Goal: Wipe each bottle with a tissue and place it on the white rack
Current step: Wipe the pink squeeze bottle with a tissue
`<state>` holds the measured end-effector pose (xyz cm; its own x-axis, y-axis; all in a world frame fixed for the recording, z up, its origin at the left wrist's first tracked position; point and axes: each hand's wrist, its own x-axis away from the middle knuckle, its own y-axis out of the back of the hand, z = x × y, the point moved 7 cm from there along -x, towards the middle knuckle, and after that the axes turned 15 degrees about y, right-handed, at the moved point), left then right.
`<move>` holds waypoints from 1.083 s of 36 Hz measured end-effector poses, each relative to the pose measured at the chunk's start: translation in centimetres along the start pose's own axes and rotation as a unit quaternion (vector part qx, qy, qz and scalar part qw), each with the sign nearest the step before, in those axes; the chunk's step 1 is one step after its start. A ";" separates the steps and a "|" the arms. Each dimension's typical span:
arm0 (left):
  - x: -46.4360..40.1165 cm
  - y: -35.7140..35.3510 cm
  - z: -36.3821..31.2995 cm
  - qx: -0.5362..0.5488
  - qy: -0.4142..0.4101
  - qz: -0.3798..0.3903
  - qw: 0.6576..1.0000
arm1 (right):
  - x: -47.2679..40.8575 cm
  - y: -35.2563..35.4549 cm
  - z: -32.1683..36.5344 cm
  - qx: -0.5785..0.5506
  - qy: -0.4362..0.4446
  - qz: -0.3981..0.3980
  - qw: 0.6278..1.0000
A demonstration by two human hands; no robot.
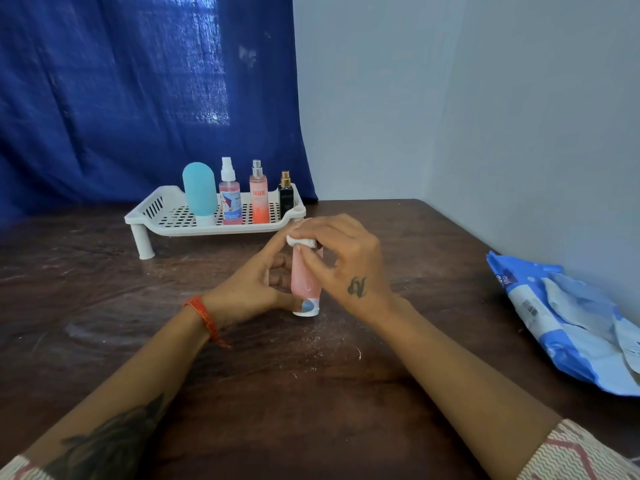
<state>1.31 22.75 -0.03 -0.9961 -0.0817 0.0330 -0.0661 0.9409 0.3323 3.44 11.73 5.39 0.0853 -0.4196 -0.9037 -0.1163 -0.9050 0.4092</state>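
The pink tube (306, 278) stands cap-down on the worktop (311, 393), just in front of the white rack (162, 216), where 4 bottles already stand. The left hand (249, 289) is closed around its lower part, and the right hand (346, 258) pinches a small tissue (300, 240) on its top. It looks light, soft and smooth, so it could squash or slip; holding it low near the stiff cap seems best.

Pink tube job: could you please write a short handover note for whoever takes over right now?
Left hand steadies the pink tube, cap down on the table.
Right hand presses the tissue on the tube's top end.
Done: four bottles stand on the white rack.
Left: finish wiping the tube, then rack it.
Wipes pack lies at the right.
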 end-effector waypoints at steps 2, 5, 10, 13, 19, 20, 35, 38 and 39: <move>0.0 -0.1 -0.2 0.000 -0.011 0.002 1.000 | 0.1 0.1 0.0 -0.018 0.009 0.002 1.000; 0.1 -0.2 -0.5 -0.004 -0.021 0.006 1.000 | 0.4 0.5 -0.3 -0.014 0.004 0.001 1.000; 0.1 0.0 -0.4 -0.015 -0.014 -0.005 1.000 | 0.7 0.9 -1.5 0.015 -0.059 -0.020 0.998; 0.0 0.0 -0.2 -0.018 -0.005 -0.010 1.000 | 0.5 0.7 -1.6 0.027 -0.066 -0.025 0.997; 0.0 0.0 0.1 -0.003 0.005 -0.005 1.000 | -0.1 0.0 -0.2 0.013 0.001 0.001 1.000; 0.1 0.0 0.0 0.000 0.001 -0.005 1.000 | -0.1 0.1 0.0 0.001 0.013 0.002 1.000; 0.2 0.0 -0.5 -0.020 -0.009 -0.005 1.000 | 1.0 1.2 -2.4 -0.006 -0.099 -0.054 0.994; 0.2 0.1 -0.3 -0.012 -0.004 -0.006 1.000 | 0.5 0.8 -1.5 -0.009 -0.067 -0.045 0.997; 0.2 0.1 -0.3 -0.009 -0.005 -0.004 1.000 | 0.4 0.8 -1.0 -0.014 -0.048 -0.039 0.998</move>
<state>1.16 22.69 0.28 -0.9960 -0.0865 0.0202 -0.0740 0.9340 0.3494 4.38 10.82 5.49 -0.0019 -0.3398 -0.9405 -0.0849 -0.9371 0.3387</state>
